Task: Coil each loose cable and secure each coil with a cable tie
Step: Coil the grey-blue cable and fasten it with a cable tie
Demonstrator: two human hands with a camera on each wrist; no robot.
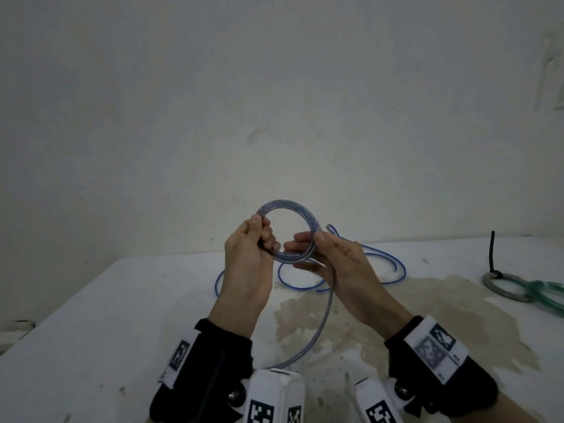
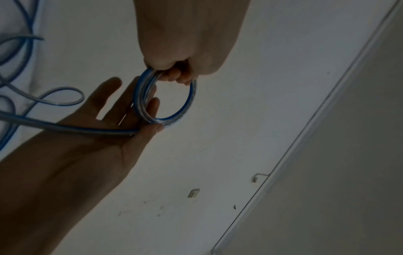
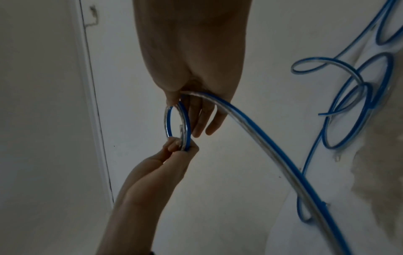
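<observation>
A clear cable with a blue stripe is partly wound into a small coil [image 1: 288, 230] held up above the white table [image 1: 116, 315]. My left hand [image 1: 259, 239] grips the coil's left side with curled fingers, which the left wrist view shows as my left hand [image 2: 174, 74] closed on the coil [image 2: 190, 96]. My right hand [image 1: 319, 245] pinches the coil's right side, thumb in front and fingers behind. In the right wrist view the coil [image 3: 185, 120] hangs below my right hand [image 3: 196, 107]. The loose length [image 1: 325, 309] drops from my right hand to the table, and more loose loops [image 1: 384, 264] lie behind.
At the table's right edge lies a green cable coil [image 1: 518, 290] bound with a black tie [image 1: 492, 251]. A brownish stain [image 1: 442, 303] spreads over the table's middle and right. A bare wall rises right behind the table.
</observation>
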